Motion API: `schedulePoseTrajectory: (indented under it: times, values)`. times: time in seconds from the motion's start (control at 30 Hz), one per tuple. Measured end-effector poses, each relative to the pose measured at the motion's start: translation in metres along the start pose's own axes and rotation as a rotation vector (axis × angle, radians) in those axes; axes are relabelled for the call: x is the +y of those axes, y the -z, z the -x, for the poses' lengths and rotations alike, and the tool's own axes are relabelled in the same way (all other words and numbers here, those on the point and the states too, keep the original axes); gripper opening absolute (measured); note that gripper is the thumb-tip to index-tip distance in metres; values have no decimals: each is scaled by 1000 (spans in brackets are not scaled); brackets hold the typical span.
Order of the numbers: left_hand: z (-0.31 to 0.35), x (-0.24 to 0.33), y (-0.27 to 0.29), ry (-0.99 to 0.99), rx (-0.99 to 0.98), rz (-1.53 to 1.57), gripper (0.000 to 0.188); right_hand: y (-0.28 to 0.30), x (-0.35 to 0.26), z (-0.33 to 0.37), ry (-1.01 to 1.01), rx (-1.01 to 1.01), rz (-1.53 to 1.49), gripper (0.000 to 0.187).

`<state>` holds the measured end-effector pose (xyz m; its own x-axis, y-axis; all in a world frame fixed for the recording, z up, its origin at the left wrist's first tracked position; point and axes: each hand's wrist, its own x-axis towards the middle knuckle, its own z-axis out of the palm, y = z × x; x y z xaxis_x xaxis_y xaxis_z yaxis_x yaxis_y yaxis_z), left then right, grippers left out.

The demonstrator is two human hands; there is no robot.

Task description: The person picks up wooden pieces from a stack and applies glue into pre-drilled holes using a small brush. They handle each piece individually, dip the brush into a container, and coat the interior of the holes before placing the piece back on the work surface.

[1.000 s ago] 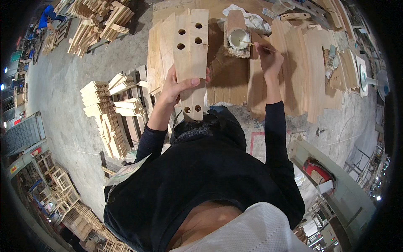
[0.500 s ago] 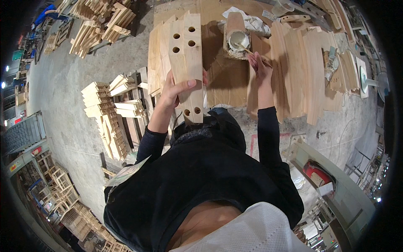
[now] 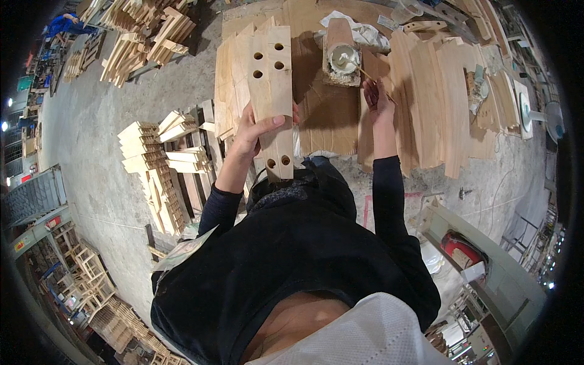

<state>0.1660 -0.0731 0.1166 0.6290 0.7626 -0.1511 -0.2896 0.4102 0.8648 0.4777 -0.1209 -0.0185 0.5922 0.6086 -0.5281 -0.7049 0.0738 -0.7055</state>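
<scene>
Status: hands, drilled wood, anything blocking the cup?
Left hand gripping drilled wood. Right hand holding thin stick, far end at cup of white paste. Nothing visible between right hand and cup.

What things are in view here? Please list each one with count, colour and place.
Holed boards: seemingly two side by side, pale, in the left hand
Stick: one, light brown, in the right hand, reaching to the cup
Cup of white paste: one, on a wooden block
Wooden block: one, brown, on the cardboard
Cardboard: brown, ahead of the person
Crumpled cloth or plastic: one, white, behind the cup
Flat boards: several, pale, right
Wood stacks: several, pale, left
Co-worker: one, blue clothes, far upper left
Floor: one, grey, around
Far rim: too small to list
Left hand: one, bare, black sleeve
Right hand: one, bare, black sleeve
</scene>
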Motion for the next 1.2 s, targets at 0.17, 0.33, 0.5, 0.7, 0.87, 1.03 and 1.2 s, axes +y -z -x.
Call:
schedulePoseTrajectory:
  times: [0.17, 0.33, 0.5, 0.7, 0.87, 1.03, 1.2]
  values:
    - [0, -5, 1, 63, 10, 27, 55, 18, 4, -18, 113, -27, -28, 24]
    - [2, -14, 8, 98, 17, 68, 58, -26, -42, 36, 160, -132, -37, 26]
    - [6, -16, 5, 109, -34, -17, 69, -89, -81, 117, 357, -342, 90, 18]
    - [17, -9, -4, 83, 2, -172, 77, -111, -81, 136, 502, -443, 239, 17]
    - [21, -3, -7, 47, -23, -209, 78, -109, -80, 133, 541, -454, 264, 18]
    - [22, -5, -5, 21, -23, -228, 79, -108, -81, 135, 523, -520, 268, 13]
    - [22, -9, -3, 20, -27, -227, 79, -111, -80, 137, 506, -582, 246, 10]
